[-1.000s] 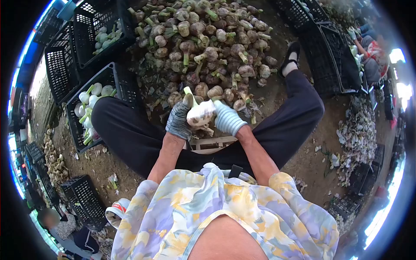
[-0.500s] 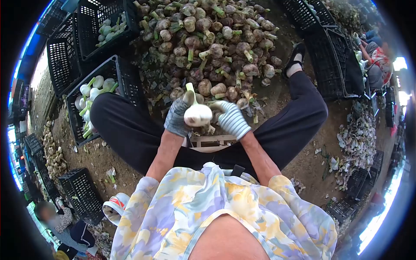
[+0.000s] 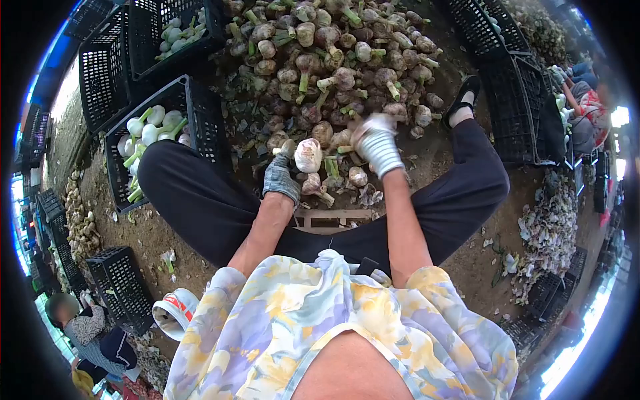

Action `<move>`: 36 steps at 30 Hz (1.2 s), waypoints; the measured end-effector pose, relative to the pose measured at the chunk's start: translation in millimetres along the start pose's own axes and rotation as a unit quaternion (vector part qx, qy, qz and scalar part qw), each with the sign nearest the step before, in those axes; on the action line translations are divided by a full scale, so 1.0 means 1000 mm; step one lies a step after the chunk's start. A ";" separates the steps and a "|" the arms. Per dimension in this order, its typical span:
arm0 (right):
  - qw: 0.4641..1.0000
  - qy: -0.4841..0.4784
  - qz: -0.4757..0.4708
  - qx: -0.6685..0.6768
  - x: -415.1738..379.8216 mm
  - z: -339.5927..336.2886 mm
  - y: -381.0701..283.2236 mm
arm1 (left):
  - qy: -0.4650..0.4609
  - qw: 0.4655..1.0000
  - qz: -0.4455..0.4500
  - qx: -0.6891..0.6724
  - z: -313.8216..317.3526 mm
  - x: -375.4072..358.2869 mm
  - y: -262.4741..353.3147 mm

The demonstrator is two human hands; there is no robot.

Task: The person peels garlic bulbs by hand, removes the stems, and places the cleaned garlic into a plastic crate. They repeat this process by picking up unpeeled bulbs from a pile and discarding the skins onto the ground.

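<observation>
My left hand (image 3: pixel 281 175), in a dark grey glove, holds a peeled white garlic bulb (image 3: pixel 308 155) by its stem, just above the ground between my knees. My right hand (image 3: pixel 377 143), in a white striped glove, reaches forward onto the near edge of the big pile of unpeeled garlic bulbs (image 3: pixel 333 60); motion blur hides whether it grips one. Loose skins and a few bulbs (image 3: pixel 358 176) lie under my hands.
A black crate (image 3: pixel 175 113) at my left knee holds peeled white bulbs (image 3: pixel 143 130); more black crates (image 3: pixel 107 60) stand behind it and to the right (image 3: pixel 507 87). A low wooden stool (image 3: pixel 330 219) is under me. Another person (image 3: pixel 87 333) sits at lower left, a third (image 3: pixel 587 107) at upper right.
My right hand has let go of the white bulb and moved forward and right to the pile. My left hand keeps the bulb, now lower and turned.
</observation>
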State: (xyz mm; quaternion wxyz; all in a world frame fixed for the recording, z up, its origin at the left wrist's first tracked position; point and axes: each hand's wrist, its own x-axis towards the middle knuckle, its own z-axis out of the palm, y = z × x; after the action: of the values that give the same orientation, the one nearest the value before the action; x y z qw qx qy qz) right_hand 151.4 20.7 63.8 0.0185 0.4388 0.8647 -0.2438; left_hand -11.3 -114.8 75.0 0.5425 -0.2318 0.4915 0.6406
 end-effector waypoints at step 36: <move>0.981 0.106 -0.059 -0.153 0.165 -0.006 -0.034 | -0.023 0.921 0.339 0.191 0.007 -0.029 0.097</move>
State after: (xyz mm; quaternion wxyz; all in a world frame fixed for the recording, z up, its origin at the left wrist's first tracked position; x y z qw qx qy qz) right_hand 25.3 129.9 42.5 -0.0208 0.4021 0.9133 -0.0609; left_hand -90.4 -115.2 138.1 0.3384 0.0715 0.6407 0.6855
